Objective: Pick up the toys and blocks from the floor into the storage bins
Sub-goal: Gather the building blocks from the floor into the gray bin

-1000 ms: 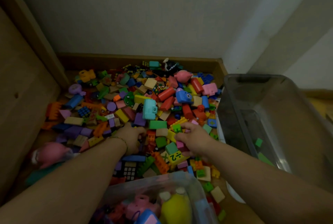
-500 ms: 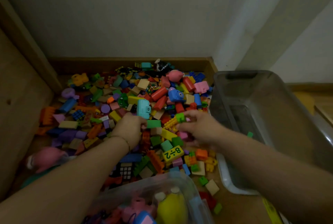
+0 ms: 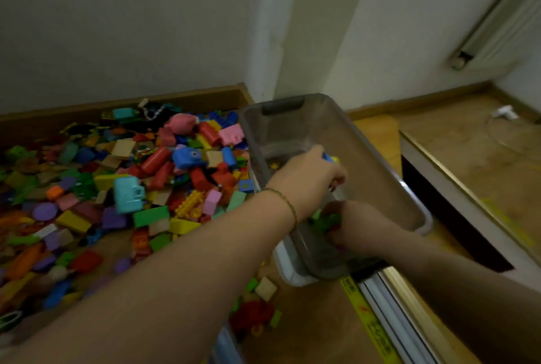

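Here 2 hands reach over the grey storage bin [image 3: 292,132]. The left hand [image 3: 307,179], a bracelet at its wrist, curls its fingers round small blue and yellow blocks [image 3: 329,158] above the bin's middle. The right hand [image 3: 351,224] sits lower inside the bin, fingers curled on green blocks [image 3: 326,221]. The pile of toys and blocks [image 3: 131,188] lies on the wooden floor [image 3: 307,334] just left of the bin

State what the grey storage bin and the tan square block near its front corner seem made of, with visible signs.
Grey storage bin: likely plastic, smoky and translucent, since its contents show through the wall. Tan square block: probably unpainted wood, matt pale brown; blur leaves this open.
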